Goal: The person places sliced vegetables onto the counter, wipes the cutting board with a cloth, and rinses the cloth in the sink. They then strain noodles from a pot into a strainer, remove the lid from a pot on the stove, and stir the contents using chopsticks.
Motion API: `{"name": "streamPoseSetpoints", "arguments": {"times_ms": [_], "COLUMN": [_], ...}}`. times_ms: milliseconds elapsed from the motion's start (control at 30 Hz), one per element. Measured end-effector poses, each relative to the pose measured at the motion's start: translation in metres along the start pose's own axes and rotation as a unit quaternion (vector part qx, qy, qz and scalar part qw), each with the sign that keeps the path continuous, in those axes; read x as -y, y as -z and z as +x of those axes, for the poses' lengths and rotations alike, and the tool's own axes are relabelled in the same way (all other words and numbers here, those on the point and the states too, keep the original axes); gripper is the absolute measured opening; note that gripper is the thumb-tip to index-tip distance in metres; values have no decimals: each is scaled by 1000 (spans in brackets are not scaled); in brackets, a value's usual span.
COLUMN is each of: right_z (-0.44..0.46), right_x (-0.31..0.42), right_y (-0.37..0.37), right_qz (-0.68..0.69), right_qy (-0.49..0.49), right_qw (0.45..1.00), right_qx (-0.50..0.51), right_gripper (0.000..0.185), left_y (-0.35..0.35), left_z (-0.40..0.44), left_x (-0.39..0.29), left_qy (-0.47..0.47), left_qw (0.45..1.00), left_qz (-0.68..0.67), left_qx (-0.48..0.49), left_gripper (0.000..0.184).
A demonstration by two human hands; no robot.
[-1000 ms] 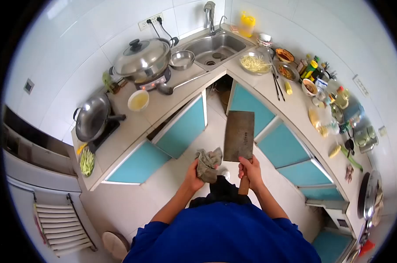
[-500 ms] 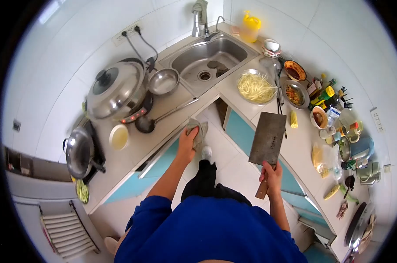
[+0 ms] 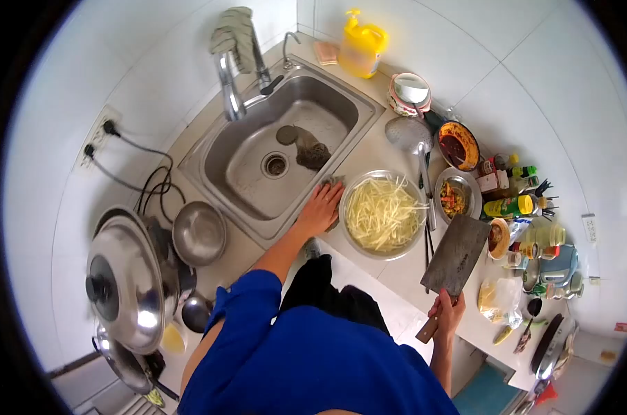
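Observation:
My left hand (image 3: 320,207) presses a grey-green cloth (image 3: 336,185) against the counter strip between the sink's front rim and the plate of pale shredded vegetable (image 3: 384,213). The cloth is mostly hidden under the palm and fingers. On the right, my right hand (image 3: 449,312) is closed round the wooden handle of a cleaver (image 3: 457,254). Its broad blade points up and away, over the counter's front part, below a metal bowl of chopped food (image 3: 458,196). Dark chopsticks (image 3: 429,242) lie between the plate and the blade.
The steel sink (image 3: 216,166) holds a dark wet item near its drain. A lidded pot (image 3: 123,283), metal bowl (image 3: 199,234) and ladle (image 3: 196,312) are on the left. A yellow jug (image 3: 362,48), sauce bowl (image 3: 458,146) and seasoning bottles (image 3: 510,206) line the back and right.
The view has moved toward the sink. My left hand has gone from holding the cloth over the floor to pressing it on the counter. The cleaver stays in my right hand, now over the counter.

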State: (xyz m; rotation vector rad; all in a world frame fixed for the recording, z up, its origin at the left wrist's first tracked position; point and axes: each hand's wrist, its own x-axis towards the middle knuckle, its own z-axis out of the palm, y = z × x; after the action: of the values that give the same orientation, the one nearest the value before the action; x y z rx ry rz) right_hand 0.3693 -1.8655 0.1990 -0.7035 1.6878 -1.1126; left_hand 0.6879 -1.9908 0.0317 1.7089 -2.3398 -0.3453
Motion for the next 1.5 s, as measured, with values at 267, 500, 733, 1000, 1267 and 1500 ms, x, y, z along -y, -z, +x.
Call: {"name": "streamPoseSetpoints", "arguments": {"times_ms": [267,500,733,1000,1267,1500], "right_z": [18,-2,-17,3,56,87], "right_x": [1,-30,-61,-118,-139,-147], "right_y": [-2,46,95,132,151,154], "right_qz": [-102,-302,-566,-591,-660,-667], "right_qy": [26,17,93,56,54,47], "right_qw": [989,937,807,778,720,723], "right_qx": [-103,-176,-137,-205,-209,-173], "right_gripper": [9,12,39,48,58,61], "left_y": [-19,-31,-13,11,37,92], "left_z": [151,209,182,83,36,95], "left_x": [21,1,8,31,63,106], "left_qy": [-253,-253,-90,163,317,363], "left_qw": [964,967,993,986,919,904], "left_qz": [59,23,43,-21,-84,-135], "left_qx": [47,17,-61,-25,-220,-181], "left_gripper": [57,46,49,44,47,77]}}
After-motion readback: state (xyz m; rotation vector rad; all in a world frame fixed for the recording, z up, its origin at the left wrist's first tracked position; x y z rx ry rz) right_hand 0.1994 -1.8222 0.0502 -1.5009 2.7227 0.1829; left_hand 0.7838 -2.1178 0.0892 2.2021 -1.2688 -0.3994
